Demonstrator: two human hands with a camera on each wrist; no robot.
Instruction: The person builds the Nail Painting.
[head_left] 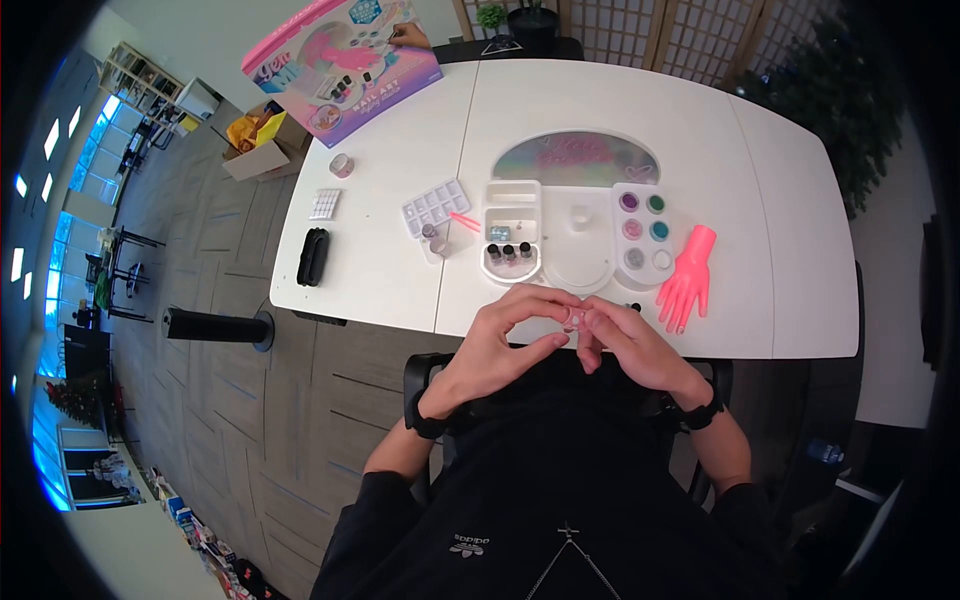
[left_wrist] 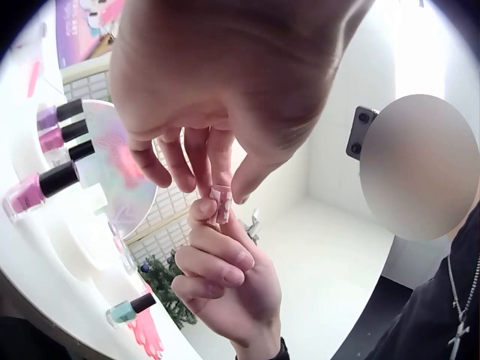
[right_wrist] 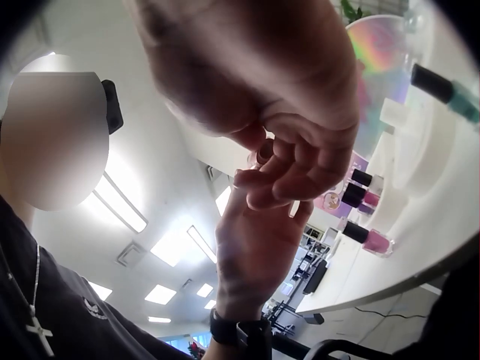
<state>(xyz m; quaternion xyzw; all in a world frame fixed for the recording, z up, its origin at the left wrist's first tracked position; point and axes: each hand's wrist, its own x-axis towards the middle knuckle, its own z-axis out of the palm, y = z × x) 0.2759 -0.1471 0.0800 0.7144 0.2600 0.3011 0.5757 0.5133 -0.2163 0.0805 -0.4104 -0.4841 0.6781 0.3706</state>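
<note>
Above the table's front edge, both hands meet on a small pinkish see-through piece (left_wrist: 221,204) with white patches; its exact kind cannot be told. My right hand (head_left: 633,343) pinches it between thumb and fingers. From the other side my left hand (head_left: 502,338) has fingertips and thumb at its upper end, the other fingers curving over. In the right wrist view, the fingers mostly hide the piece. A white nail-art station (head_left: 577,276) stands just beyond the hands, with several small nail polish bottles (head_left: 509,253) in its left holder.
Right of the station lies a pink model hand (head_left: 689,278), beside glitter pots (head_left: 633,229). To the left are a white compartment tray (head_left: 436,206), pink tweezers (head_left: 465,221), a black case (head_left: 313,257) and a clear jar (head_left: 341,165). The nail-art box (head_left: 345,70) stands at the back left.
</note>
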